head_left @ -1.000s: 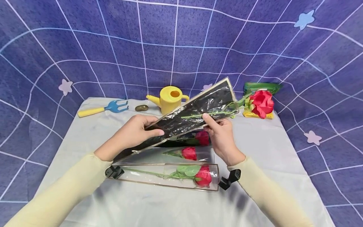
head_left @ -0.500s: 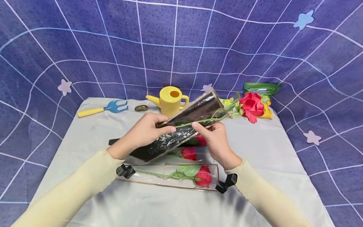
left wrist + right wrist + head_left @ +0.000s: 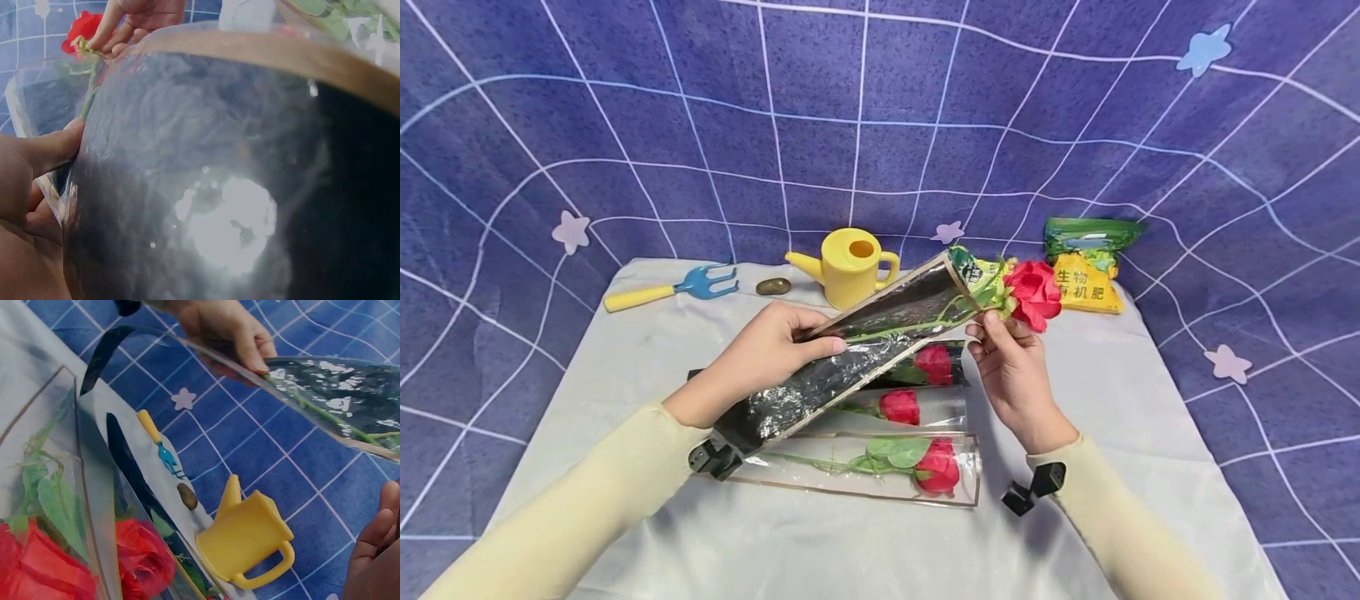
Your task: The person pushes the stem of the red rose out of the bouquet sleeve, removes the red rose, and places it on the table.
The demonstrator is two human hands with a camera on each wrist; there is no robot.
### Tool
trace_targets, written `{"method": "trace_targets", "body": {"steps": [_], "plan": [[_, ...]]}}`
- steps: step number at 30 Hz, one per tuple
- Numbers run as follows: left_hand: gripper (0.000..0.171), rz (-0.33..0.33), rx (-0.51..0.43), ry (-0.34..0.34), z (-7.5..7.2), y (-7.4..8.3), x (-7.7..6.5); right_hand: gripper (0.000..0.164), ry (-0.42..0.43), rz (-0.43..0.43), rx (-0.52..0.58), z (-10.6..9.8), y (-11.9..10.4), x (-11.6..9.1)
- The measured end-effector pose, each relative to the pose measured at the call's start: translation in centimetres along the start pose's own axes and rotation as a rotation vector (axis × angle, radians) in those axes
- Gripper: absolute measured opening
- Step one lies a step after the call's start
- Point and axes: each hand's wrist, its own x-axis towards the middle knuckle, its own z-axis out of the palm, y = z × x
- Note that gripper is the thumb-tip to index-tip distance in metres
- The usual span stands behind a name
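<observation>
In the head view my left hand (image 3: 767, 354) grips a clear flower sleeve with a black back (image 3: 820, 392), its thumb on the front and fingers behind. The sleeve is tilted, its mouth up and to the right. A red artificial rose (image 3: 1033, 293) has its green stem inside, while the bloom sticks out past the mouth. My right hand (image 3: 1018, 379) pinches the rose just below the bloom, right at the sleeve's edge. The left wrist view shows these fingers at the base of the rose's bloom (image 3: 82, 31), with the sleeve's shiny side filling most of the picture.
Under the raised sleeve, three wrapped roses lie in a stack of rows, the nearest wrapped rose (image 3: 936, 467) in front. Along the back stand a yellow watering can (image 3: 850, 271), a brown stone (image 3: 773, 286), a blue hand fork (image 3: 703, 282) and fertilizer bags (image 3: 1086, 283).
The rose's bloom has come left and lower, closer to the sleeve's mouth. My right hand has shifted from the stem over the sleeve to just under the bloom. The sleeve's mouth has dropped.
</observation>
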Motion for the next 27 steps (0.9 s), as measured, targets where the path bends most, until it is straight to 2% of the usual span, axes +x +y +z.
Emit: {"method": "trace_targets", "body": {"steps": [4, 9, 17, 20, 24, 27], "plan": [[0.026, 0.006, 0.010, -0.013, 0.1, -0.2, -0.1, 0.007, 0.027, 0.026, 0.056, -0.2, -0.2, 0.1], [0.033, 0.055, 0.050, -0.052, 0.3, -0.3, 0.1, 0.012, 0.064, 0.073, 0.107, 0.0, -0.2, 0.2], [0.028, 0.083, 0.118, -0.139, -0.3, -0.3, -0.4, 0.018, 0.109, 0.099, 0.150, -0.7, -0.9, 0.6], [0.023, 0.079, 0.136, -0.171, -0.6, -0.5, -0.9, 0.021, 0.123, 0.092, 0.168, -1.3, -2.0, 0.7], [0.007, 0.059, 0.143, -0.217, -1.1, -0.8, -1.9, 0.021, 0.132, 0.076, 0.177, -2.9, -4.0, 0.6], [0.009, 0.062, 0.146, -0.243, -1.4, -1.1, -2.9, 0.016, 0.107, 0.060, 0.151, -4.8, -5.8, 0.7]]}}
